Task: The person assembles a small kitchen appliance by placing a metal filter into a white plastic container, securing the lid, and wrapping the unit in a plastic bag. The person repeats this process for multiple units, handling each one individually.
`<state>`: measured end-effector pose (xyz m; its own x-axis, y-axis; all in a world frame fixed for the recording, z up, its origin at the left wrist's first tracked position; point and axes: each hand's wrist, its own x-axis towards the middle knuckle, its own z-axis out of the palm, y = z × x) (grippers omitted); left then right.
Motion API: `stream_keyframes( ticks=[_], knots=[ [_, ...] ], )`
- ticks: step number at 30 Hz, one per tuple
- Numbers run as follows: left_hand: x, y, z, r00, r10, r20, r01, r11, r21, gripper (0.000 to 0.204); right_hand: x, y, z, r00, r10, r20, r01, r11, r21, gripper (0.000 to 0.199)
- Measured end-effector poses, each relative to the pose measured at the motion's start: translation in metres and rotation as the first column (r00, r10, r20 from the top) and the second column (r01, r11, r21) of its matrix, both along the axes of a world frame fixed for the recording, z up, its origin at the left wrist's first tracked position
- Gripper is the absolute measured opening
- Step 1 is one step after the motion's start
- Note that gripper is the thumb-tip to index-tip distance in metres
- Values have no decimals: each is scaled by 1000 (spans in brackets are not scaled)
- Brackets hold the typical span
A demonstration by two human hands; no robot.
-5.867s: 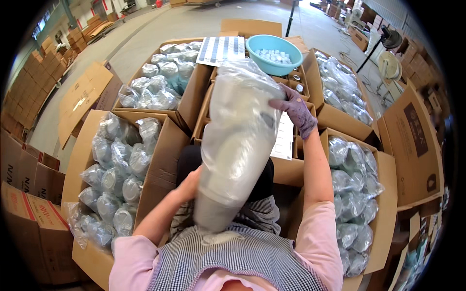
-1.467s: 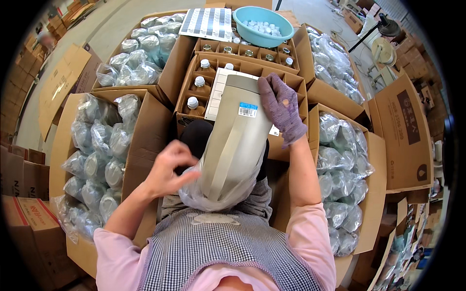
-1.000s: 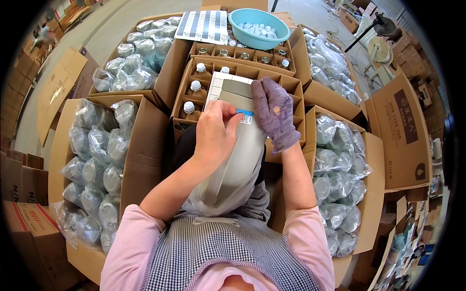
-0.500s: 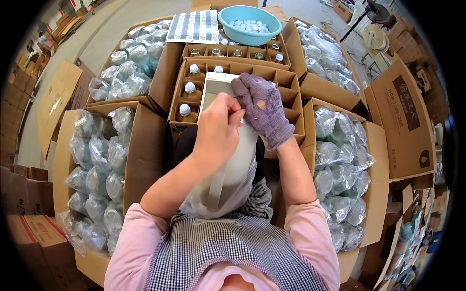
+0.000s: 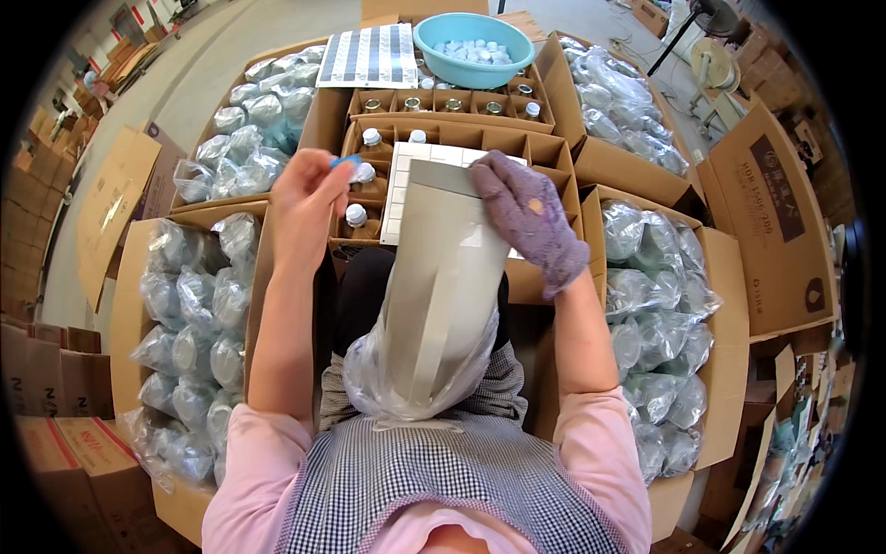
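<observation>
Head view: the tall grey-beige tapered container [image 5: 438, 286] lies sloped over the lap, its long axis running from the apron out toward the divided brown cardboard box [image 5: 540, 277], the far end leaning a little to the right. A clear crumpled plastic bag [image 5: 365, 374] surrounds its near end. The right hand in a purple knitted glove [image 5: 533, 217] is the nearer one, touching the container, its grip closed over the right side of the far end; its thumb's position cannot be made out. The bare left hand [image 5: 309, 198] stands apart, off to the container's left, its grip pinching a small blue label [image 5: 345, 161] between thumb and fingers, near clear bottles with white caps [image 5: 357, 216]. A white gridded sheet [image 5: 398, 196] lies beyond the container, partly hidden by it
</observation>
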<state>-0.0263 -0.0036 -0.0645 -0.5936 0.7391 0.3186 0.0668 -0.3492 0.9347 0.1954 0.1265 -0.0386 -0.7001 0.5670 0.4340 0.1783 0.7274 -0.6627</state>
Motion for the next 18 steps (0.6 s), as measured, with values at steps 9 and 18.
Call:
stream_keyframes(
  ticks=[9,18],
  knots=[
    [-41,148,-208,988,-148,41,145,814,-562,23,41,-2,6,993,-114,34,119,963,-244,28],
    [-40,162,-225,773,-216,-597,-463,452,-763,60,29,4,-14,966,-231,-116,178,920,-350,28]
  ],
)
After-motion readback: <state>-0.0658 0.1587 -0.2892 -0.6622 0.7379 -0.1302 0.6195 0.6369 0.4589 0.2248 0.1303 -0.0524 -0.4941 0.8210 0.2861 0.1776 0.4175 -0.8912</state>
